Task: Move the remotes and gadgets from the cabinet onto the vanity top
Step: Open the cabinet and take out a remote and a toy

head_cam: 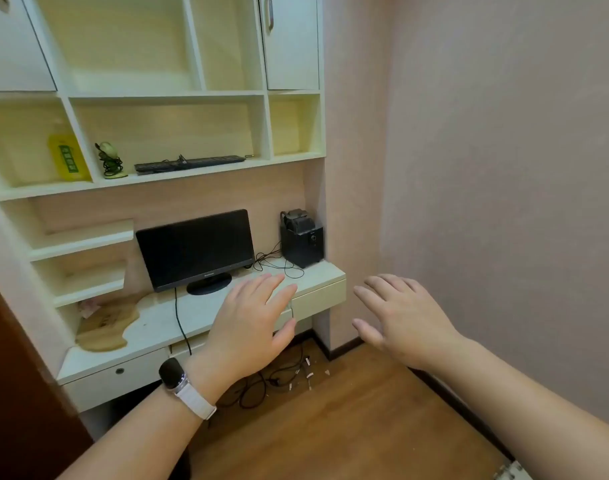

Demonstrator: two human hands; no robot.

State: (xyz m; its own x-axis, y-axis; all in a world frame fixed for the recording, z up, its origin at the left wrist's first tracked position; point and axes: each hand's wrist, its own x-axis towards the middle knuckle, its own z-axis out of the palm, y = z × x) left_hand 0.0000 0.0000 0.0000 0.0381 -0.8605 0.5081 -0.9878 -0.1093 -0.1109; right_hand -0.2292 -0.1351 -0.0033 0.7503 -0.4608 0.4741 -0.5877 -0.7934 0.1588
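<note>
A long black keyboard-like gadget (189, 163) lies on an open cabinet shelf (164, 180) above the desk. Left of it stands a small pale-green gadget wrapped in dark cord (110, 161). A yellow bottle (67, 157) stands in the compartment further left. Below is the white vanity top (164, 323). My left hand (253, 323), with a watch on its wrist, hovers open in front of the vanity top's front edge. My right hand (403, 317) hovers open to the right, in front of the wall. Neither hand holds anything.
A black monitor (195, 249) stands on the vanity top, a black speaker box (301, 239) in its back right corner with loose cables. A wooden board (105, 323) lies at the left. Drawers sit under the top. Cables and scraps litter the wooden floor (331, 410).
</note>
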